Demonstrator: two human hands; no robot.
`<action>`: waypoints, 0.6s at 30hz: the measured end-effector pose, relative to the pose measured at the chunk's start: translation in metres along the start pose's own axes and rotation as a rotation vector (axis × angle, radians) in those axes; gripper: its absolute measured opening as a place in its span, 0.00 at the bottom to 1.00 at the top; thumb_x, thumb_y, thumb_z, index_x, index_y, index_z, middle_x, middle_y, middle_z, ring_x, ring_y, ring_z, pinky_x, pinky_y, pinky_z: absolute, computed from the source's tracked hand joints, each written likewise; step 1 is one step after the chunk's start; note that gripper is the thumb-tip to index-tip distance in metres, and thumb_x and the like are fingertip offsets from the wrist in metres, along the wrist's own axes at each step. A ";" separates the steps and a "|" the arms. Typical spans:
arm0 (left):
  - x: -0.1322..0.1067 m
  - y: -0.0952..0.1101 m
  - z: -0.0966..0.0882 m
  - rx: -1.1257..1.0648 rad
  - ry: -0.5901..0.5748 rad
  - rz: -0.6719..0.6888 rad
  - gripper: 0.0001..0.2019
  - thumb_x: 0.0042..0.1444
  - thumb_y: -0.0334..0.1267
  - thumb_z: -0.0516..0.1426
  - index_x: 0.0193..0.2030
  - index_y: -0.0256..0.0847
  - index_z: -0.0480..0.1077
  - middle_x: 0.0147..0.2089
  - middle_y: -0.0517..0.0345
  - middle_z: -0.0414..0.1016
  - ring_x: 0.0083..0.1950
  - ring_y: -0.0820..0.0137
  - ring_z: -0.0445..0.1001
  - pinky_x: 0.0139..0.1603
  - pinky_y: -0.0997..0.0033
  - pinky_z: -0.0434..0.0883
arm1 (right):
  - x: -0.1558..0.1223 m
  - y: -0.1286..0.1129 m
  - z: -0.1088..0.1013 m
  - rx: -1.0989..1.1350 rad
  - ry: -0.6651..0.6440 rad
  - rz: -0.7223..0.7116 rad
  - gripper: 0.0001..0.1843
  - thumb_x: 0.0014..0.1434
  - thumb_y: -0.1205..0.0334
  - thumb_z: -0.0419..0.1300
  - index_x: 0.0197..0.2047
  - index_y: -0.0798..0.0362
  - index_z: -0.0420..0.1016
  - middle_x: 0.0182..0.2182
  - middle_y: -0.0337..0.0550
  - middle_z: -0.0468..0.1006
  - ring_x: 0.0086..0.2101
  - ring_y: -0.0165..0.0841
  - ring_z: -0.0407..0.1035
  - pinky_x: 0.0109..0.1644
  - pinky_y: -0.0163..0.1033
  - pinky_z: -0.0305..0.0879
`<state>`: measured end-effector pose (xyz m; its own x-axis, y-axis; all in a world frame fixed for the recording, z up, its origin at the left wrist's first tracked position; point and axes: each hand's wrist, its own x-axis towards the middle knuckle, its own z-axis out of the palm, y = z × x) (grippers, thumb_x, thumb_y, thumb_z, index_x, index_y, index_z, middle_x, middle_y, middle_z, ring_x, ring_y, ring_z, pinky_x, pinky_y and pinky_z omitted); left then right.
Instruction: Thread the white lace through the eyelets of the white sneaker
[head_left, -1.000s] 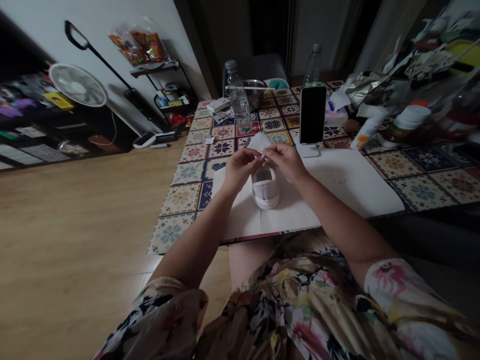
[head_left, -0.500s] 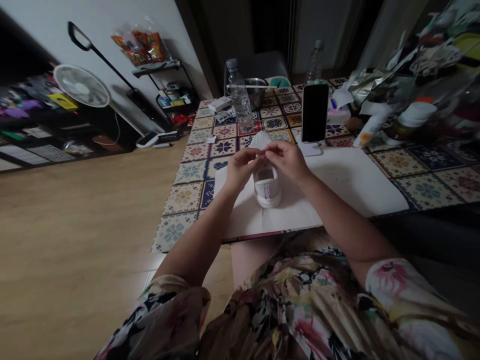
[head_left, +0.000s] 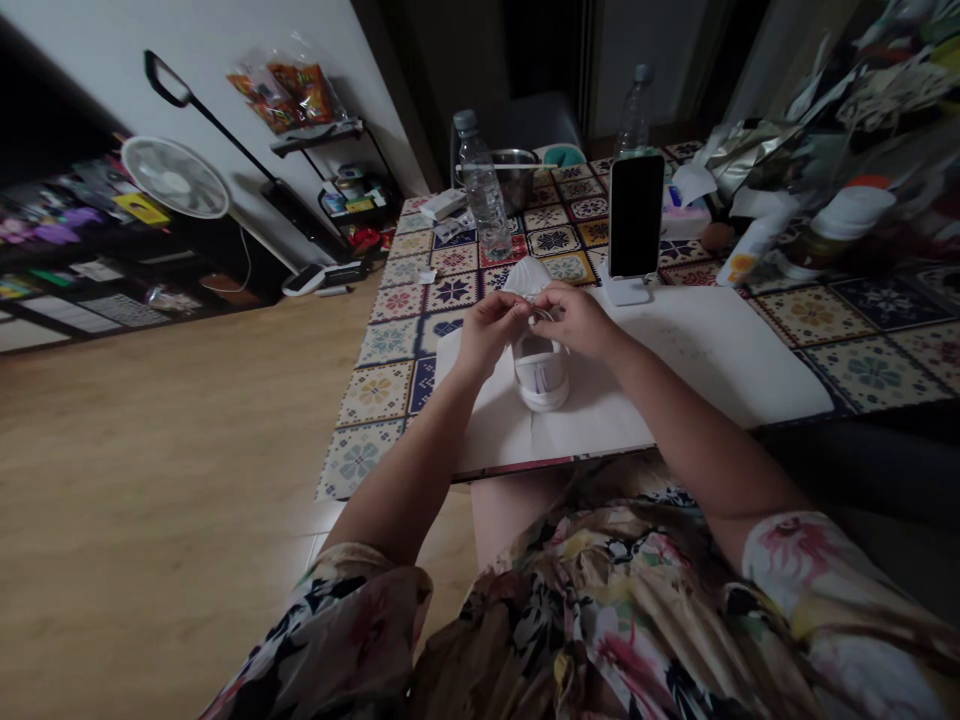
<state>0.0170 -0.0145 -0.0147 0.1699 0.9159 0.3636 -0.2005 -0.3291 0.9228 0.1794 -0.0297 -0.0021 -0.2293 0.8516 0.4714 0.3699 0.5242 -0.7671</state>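
A small white shoe stands on a white sheet on the low table, heel toward me. Both my hands hover over its top and meet there. My left hand is closed in a pinch on a thin white lace. My right hand pinches the same lace from the other side. The shoe's toe pokes out beyond my fingers. The middle of the shoe is hidden under my hands.
A phone stands upright on a white holder just behind the shoe. Two water bottles, a metal bowl and clutter sit farther back and right on the patterned tablecloth. A fan and shelves stand left, across the wooden floor.
My hands have stayed pinched together over the shoe, with small finger shifts on the lace. The view has drifted slightly.
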 end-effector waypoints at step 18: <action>0.011 -0.025 -0.006 0.381 0.168 -0.021 0.07 0.48 0.33 0.63 0.23 0.38 0.70 0.22 0.63 0.68 0.24 0.77 0.61 0.27 0.77 0.59 | 0.000 -0.004 -0.030 -0.015 -0.337 -0.353 0.08 0.54 0.62 0.67 0.25 0.51 0.77 0.28 0.39 0.76 0.38 0.35 0.67 0.49 0.46 0.61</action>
<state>0.0180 0.0048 -0.0344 0.0044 0.9377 0.3474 0.1781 -0.3426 0.9225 0.2049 -0.0318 0.0139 -0.6213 0.5749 0.5325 0.2292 0.7832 -0.5780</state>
